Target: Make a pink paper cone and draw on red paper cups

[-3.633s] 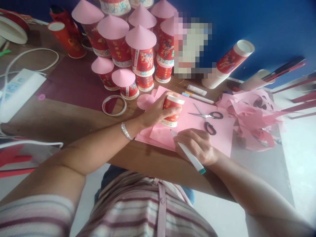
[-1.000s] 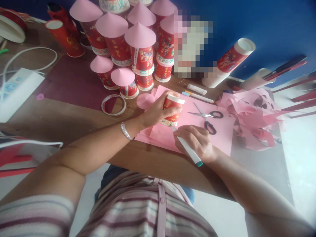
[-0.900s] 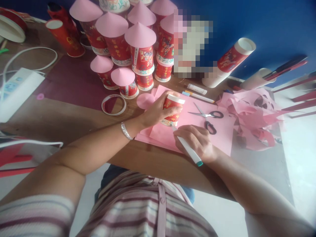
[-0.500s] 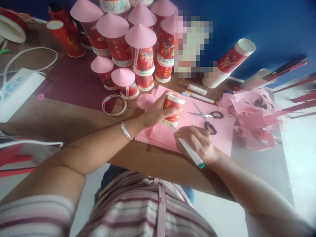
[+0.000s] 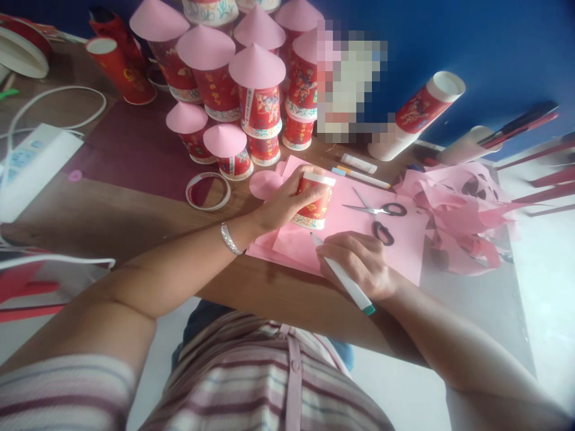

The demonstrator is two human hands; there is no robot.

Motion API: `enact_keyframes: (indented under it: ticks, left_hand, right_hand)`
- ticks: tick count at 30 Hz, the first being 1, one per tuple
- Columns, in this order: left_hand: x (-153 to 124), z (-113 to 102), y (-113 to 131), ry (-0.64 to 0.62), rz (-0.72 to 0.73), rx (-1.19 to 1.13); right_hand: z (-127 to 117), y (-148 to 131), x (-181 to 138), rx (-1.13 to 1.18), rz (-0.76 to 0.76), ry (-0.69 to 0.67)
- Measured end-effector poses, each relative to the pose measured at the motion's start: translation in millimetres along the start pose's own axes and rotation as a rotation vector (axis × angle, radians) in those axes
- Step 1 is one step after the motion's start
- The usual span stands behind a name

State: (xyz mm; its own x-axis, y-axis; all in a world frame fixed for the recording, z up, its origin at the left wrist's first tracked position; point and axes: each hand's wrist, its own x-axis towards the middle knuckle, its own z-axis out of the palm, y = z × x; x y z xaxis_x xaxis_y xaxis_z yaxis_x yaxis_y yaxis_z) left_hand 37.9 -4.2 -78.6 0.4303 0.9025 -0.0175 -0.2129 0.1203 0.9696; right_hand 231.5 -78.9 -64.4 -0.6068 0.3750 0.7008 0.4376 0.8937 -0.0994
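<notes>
A red paper cup (image 5: pixel 317 209) with a white rim and a doodled white band at its lower edge is gripped by my left hand (image 5: pixel 290 194), the thumb lying across its near side. My right hand (image 5: pixel 357 260) is closed round a white marker (image 5: pixel 348 284) with a green end. The marker's tip points at the cup's lower band, a small gap apart from it. Beneath both hands lie pink paper sheets (image 5: pixel 399 251). Just right of the cup, scissors (image 5: pixel 377 211) with dark handles rest partly spread on the paper.
Red cups under pink paper cones (image 5: pixel 257 69) crowd the back. An orange-and-white marker (image 5: pixel 363 178) and a glue stick (image 5: pixel 358 163) lie behind the sheets. Pink paper scraps (image 5: pixel 467 209) heap at right. A paper ring (image 5: pixel 208 191) and a power strip (image 5: pixel 38 167) are at left.
The marker's tip has come away from the cup's lower band, down and slightly left. My left thumb has shifted up a little, and the cup seems slightly turned.
</notes>
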Motion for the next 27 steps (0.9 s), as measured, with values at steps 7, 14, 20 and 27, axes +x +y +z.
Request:
enact_keyframes:
  ticks: [7,14,20,27]
  left_hand:
    - [-3.8,0.1,1.2,0.011,-0.021,-0.062]
    - [-0.7,-4.6,-5.4,-0.014,0.02,-0.069]
    - [-0.3,-5.6,-5.7,-0.005,0.028,-0.136]
    - [-0.2,-7.7,-6.5,-0.036,-0.002,-0.18]
  right_hand:
    - [-1.4,-0.5,2.3,0.011,-0.007,0.021]
    - [-1.4,0.3,2.7,0.0,-0.013,0.035]
    - [-1.2,0.9,2.6,-0.023,-0.014,0.036]
    - [-0.9,2.1,1.4,-0.013,0.002,0.035]
